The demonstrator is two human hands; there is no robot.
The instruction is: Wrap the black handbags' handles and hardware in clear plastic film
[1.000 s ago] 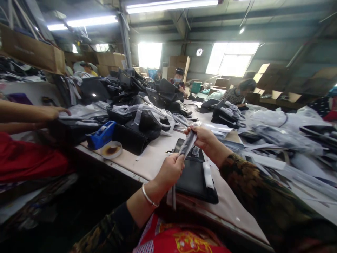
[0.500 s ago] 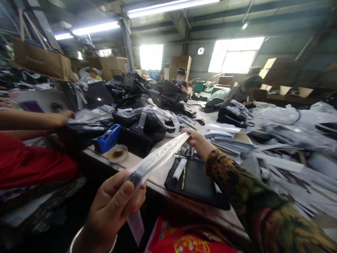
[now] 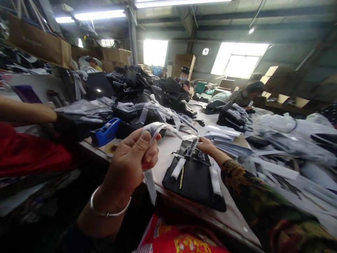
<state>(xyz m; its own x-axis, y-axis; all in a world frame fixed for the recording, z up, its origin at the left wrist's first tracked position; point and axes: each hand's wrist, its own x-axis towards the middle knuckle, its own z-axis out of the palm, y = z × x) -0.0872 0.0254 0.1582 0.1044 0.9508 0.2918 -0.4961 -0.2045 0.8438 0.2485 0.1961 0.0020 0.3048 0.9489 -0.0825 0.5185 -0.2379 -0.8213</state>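
Observation:
My left hand, with a silver bangle at its wrist, is closed round one end of a clear plastic strip. A short tail of the strip hangs below my fist. From there the strip arches across to my right hand, whose fingers are closed on its far end. Under my right hand lies a black bag with a gold zip. White wrapping covers slim parts at its left, and another white roll lies at its right.
A blue tape dispenser and a tape roll stand at the table edge, left. Black bags in plastic pile up behind. Papers and plastic lie at right. A co-worker's arm reaches in from the left.
The strip was stretched taut and now sags in an arch. My right hand has lowered towards the bag, while my left hand has risen and moved right. The co-worker's arm has shifted left.

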